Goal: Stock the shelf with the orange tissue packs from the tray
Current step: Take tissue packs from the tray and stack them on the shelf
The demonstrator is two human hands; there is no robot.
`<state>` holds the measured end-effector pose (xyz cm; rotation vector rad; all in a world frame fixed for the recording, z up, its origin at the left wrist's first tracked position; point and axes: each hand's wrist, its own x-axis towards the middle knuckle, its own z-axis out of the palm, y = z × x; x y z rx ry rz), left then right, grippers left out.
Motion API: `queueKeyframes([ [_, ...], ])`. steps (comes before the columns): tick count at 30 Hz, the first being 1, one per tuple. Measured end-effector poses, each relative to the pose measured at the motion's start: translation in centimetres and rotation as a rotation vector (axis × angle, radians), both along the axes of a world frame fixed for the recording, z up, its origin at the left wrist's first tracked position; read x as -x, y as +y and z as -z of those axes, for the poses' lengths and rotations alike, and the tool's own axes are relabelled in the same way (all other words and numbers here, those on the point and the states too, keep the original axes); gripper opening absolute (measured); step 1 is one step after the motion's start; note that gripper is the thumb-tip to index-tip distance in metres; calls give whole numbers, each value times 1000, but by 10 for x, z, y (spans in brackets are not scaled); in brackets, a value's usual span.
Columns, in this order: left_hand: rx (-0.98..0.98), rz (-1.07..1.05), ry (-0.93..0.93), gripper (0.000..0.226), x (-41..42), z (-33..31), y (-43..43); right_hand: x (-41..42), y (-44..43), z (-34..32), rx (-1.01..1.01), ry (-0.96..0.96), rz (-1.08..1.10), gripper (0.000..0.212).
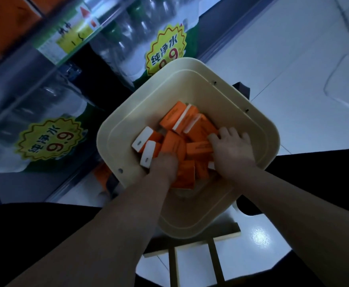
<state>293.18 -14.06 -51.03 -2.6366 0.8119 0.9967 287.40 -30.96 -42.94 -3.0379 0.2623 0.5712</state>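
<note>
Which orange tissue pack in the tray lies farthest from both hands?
The tilted pack at the very far end; all the rest lie closer to them.

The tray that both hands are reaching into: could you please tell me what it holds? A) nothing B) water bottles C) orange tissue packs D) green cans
C: the cream tray holds a loose heap of orange tissue packs, and the left hand and right hand are down among them.

Orange packs (jumbled) in cream tray
</note>
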Motion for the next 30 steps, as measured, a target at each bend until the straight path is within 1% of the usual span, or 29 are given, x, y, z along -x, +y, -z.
queueKeyframes([
  [3,-113,56,-57,29,0,1,-2,-1,-3,2,14,16,28,44],
  [5,-118,69,-83,28,-5,-5,-1,-4,-4,2,13,50,52,50],
  [6,-95,57,-92,28,-8,-11,1,-6,-3,-1,14,55,58,51],
  [9,55,-46,-105,28,-25,-36,10,-11,3,-11,27,5,65,37],
  [13,232,-238,-145,50,-33,-78,28,-17,10,-33,2,-80,85,37],
  [16,317,-333,-172,56,-29,-110,46,-17,17,-56,13,-168,74,32],
  [19,366,-383,-237,54,-21,-146,66,-16,26,-82,51,-207,32,31],
  [23,435,-438,-396,41,-3,-194,88,-11,42,-117,66,-263,-19,42],
  [27,531,-496,-511,46,16,-240,113,-7,65,-150,53,-412,-107,41],
  [30,554,-537,-613,43,25,-269,135,-10,86,-174,21,-454,-148,43],
])
